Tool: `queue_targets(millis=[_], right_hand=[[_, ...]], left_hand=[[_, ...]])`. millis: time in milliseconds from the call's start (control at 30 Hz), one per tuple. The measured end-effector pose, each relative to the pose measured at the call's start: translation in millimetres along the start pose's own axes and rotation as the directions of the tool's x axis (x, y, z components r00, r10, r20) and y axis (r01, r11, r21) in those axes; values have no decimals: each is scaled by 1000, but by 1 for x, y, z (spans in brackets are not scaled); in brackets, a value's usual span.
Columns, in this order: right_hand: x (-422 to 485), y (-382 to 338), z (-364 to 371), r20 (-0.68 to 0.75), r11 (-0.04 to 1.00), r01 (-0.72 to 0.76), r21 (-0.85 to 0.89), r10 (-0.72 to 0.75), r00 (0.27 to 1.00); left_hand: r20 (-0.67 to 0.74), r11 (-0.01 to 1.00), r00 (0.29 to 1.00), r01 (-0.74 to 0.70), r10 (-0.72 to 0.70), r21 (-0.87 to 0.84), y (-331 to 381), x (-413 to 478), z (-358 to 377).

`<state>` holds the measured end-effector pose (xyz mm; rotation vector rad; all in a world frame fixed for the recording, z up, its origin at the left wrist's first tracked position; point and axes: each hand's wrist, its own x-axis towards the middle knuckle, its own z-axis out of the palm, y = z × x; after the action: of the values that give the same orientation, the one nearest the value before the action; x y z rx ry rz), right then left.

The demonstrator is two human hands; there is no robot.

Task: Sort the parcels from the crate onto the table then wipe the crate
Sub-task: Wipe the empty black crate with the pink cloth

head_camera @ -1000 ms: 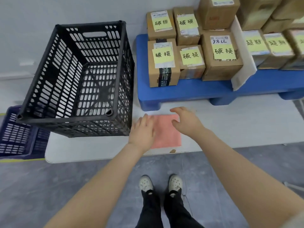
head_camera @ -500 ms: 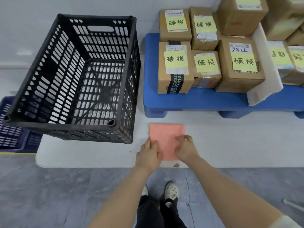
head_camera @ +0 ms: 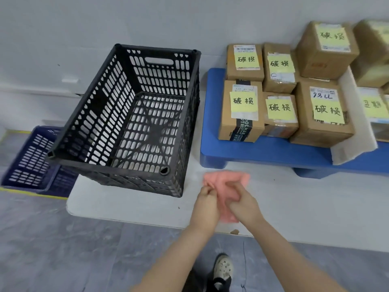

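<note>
Gripping the pink cloth (head_camera: 224, 178), your left hand (head_camera: 205, 204) pinches its left edge and your right hand (head_camera: 244, 202) curls its fingers round the middle. The cloth is blurred and partly hidden behind both hands, and you cannot tell whether it touches the table (head_camera: 126, 207). The black crate (head_camera: 101, 114) stands on the table just left of your hands. The parcels (head_camera: 242, 110) sit on the blue stand (head_camera: 263, 152), the rightmost cut off by the frame edge

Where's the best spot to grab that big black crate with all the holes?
Probably the long handle slot in the far wall of the black plastic crate. The crate stands open-topped with nothing inside, so reach in from above and hook through it.
</note>
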<state>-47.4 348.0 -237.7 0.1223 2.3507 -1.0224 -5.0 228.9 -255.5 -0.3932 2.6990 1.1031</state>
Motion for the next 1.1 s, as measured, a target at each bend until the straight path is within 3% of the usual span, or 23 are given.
queue_targets(millis=[100,200,267,367,467,567,733,800,933,967,1067,1100], right_hand=[[-27,-22,-33,-86,983,160,91,-153,985],[-52,-51,-65,-102,937,281,208,-265,959],[-60,-71,-77,-95,883,340,324,-327,940],[-62,-102,-80,-150,838,444,316,-418,896],[-62,-132,-71,-246,823,547,154,-504,828],[-63,-157,-50,-226,813,579,-62,-576,785],[-59,-190,-17,-467,869,480,-122,-477,745],[-58,-204,-8,-552,868,462,-182,-479,682],[-56,-222,4,-683,807,436,-399,-579,446],[-51,-227,5,-666,810,405,-423,-581,468],[-37,-230,28,-491,910,214,-354,-376,786],[-35,-227,37,-459,905,163,-392,-346,818]], left_hand=[[-95,977,973,-211,212,20,20,-15,-29],[-259,932,896,-350,361,92,43,-30,-65],[-348,906,837,-401,422,135,52,-35,-88],[-444,900,786,-410,431,148,54,-39,-116],[-487,905,768,-399,417,147,46,-37,-148],[-499,920,773,-332,391,206,21,-27,-185],[-473,949,839,-146,268,279,-39,-12,-234],[-457,923,841,-118,288,365,-63,-6,-256],[-474,865,853,55,219,498,-106,14,-302],[-461,854,871,104,170,511,-115,19,-312],[-391,854,920,209,-8,475,-137,31,-324],[-375,862,926,219,-36,457,-142,32,-324]])
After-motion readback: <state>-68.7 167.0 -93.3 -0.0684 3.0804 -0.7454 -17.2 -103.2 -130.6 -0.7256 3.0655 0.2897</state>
